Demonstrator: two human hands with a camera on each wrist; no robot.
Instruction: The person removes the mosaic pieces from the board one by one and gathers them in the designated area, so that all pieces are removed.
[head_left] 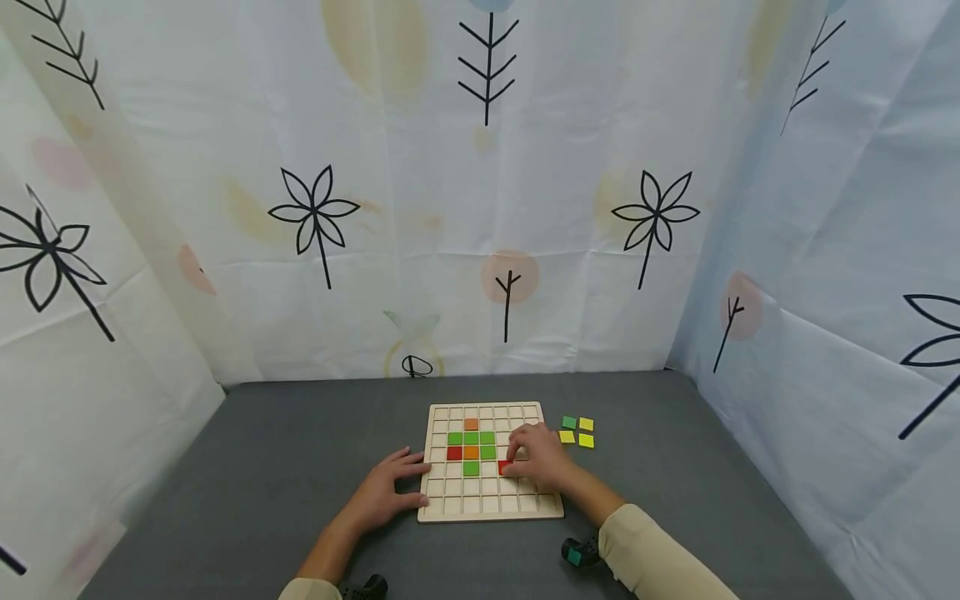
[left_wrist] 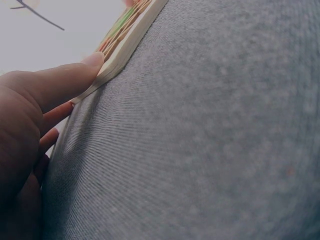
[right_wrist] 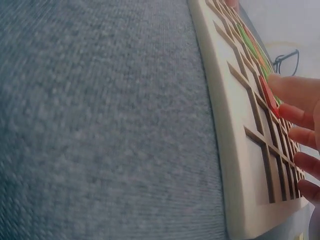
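Observation:
A square wooden grid board [head_left: 491, 505] lies flat on the grey cloth, with green, orange and red tiles in its middle cells. My left hand [head_left: 382, 493] rests at the board's left side, fingers and thumb spread and touching its edge. In the left wrist view the thumb [left_wrist: 75, 80] lies against the rim near a corner. My right hand [head_left: 543, 458] reaches over the board from the right. Its thumb and index finger pinch a red tile [right_wrist: 269, 96] low over a cell right of the green ones. The hand partly covers this tile in the head view.
Beyond the board's right edge lie a green tile [head_left: 569, 422] and several yellow tiles [head_left: 587, 441] on the grey tabletop [head_left: 315, 425]. Patterned white curtains [head_left: 420, 208] stand behind and on both sides. Dark wrist devices [head_left: 581, 552] sit by the sleeves.

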